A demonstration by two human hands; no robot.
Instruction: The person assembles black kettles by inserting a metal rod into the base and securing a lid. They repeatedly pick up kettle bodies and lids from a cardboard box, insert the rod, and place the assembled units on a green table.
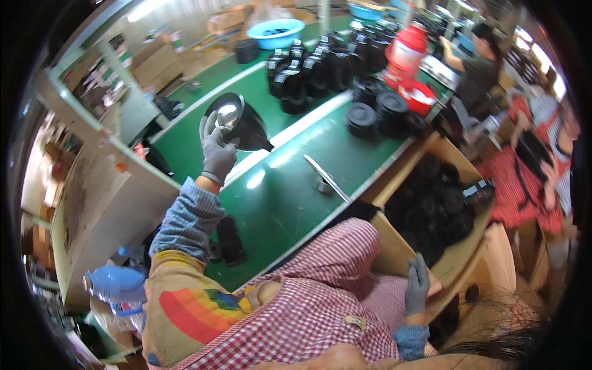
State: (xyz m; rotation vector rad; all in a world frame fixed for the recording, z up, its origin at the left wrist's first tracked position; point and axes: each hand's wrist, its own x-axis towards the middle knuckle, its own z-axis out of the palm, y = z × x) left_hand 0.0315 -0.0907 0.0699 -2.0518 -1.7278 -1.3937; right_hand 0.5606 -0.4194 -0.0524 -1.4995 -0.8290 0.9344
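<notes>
My left hand [217, 151], in a grey glove, is raised over the green conveyor table [283, 213]. Its fingers are closed on a glossy black rounded vessel [246, 126] with a pointed tip at its lower right. My right hand [418, 287], also gloved in grey, is low on the right, beside the edge of a cardboard box [394, 242]. Its fingers are stretched out and nothing shows in them. Many black plastic parts [428, 203] lie heaped inside that box.
On the table are a thin pale bar [327, 177], a small dark ring-shaped piece [324, 187] and a black part [230, 240] near my left elbow. Black vessels [293, 83] stand in rows farther back, near a red bucket [407, 49] and a blue basin [275, 38]. Co-workers [484, 68] sit at right.
</notes>
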